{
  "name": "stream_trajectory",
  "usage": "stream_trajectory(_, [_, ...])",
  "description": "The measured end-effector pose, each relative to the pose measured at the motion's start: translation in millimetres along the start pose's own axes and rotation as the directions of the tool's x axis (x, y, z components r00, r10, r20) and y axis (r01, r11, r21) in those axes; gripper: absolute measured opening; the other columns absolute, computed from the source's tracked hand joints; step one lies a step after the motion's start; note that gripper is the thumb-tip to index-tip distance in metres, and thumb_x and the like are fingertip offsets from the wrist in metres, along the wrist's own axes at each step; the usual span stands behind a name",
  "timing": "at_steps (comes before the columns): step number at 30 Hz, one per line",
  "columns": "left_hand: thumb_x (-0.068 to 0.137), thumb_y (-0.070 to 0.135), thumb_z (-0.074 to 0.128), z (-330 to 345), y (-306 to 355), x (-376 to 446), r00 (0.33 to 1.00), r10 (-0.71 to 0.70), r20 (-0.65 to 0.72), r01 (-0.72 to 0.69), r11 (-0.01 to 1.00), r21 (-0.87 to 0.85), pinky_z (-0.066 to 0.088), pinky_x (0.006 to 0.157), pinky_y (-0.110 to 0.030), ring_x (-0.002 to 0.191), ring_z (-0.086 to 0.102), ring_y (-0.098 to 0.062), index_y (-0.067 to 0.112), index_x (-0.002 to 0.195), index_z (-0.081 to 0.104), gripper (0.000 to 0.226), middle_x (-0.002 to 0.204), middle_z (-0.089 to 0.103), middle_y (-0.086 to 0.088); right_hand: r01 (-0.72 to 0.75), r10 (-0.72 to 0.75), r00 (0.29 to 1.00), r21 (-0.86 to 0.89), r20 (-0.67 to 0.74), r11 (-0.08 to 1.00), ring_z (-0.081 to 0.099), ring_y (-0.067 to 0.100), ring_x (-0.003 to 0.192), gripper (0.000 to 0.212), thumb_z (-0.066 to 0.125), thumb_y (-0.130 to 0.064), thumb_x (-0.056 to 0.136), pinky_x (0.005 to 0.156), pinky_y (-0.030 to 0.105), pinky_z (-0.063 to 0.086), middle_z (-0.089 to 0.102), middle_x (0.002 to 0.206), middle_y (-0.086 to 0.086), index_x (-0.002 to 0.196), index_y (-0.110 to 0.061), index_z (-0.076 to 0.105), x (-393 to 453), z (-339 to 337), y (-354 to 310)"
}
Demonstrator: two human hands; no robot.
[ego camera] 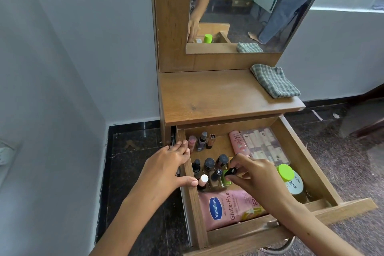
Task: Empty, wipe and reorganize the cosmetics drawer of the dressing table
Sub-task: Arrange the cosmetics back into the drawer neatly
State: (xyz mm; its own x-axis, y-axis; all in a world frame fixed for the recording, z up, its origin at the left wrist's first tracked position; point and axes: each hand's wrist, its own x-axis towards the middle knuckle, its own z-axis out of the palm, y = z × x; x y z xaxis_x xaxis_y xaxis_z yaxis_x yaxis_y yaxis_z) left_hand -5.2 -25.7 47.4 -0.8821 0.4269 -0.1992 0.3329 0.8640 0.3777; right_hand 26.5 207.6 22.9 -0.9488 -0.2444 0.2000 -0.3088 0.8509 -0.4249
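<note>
Open wooden drawer (295, 151) pulled out from under the dressing table's wooden top (218, 93), full of cosmetics. Left hand (168, 170) resting flat on the drawer's left wall, fingers straight and spread, thumb lying along the rim. Right hand (255, 176) pinching the black cap of a green nail-polish bottle (227, 180), fingertips curled round it; bottle body mostly hidden behind fingers. Just left of it, a cluster of small dark-capped bottles (209, 165), labels too small to read. Pink Vaseline tube (226, 208) lying flat at the near end, right part covered by the wrist. Clear pouch of white sachets (264, 145) at the far right. Green-lidded jar (287, 176) at the right, partly hidden. Folded checked cloth (274, 81) on the top's far right corner. Mirror (249, 6) above, cut off at the frame top.
</note>
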Motion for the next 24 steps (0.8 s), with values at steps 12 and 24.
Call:
stream_trajectory(12, [0.079,0.061,0.054,4,-3,1,1.0,0.005,-0.015,-0.005,1.0,0.004,0.013,0.113,-0.023,0.142,0.006,-0.005,0.029,0.146,0.017,0.083,0.154,0.001,0.014,0.027,-0.028,1.0,-0.098,0.0,0.995,0.065,0.006,0.057,0.033,0.088,-0.027,0.062,0.05,0.031,0.056,0.07,0.069,-0.012,0.083,-0.021,0.063,1,-2,-4])
stream_trajectory(24, [0.077,0.062,0.055,5,-4,2,1.0,-0.001,-0.008,0.001,1.0,0.0,0.014,0.113,-0.024,0.142,0.006,-0.006,0.029,0.146,0.017,0.085,0.154,0.001,0.015,-0.089,0.087,0.995,-0.055,-0.04,0.995,0.067,0.007,0.078,0.035,0.075,-0.045,0.071,0.067,0.032,0.057,0.072,0.09,-0.01,0.098,-0.023,0.071,14,-29,10])
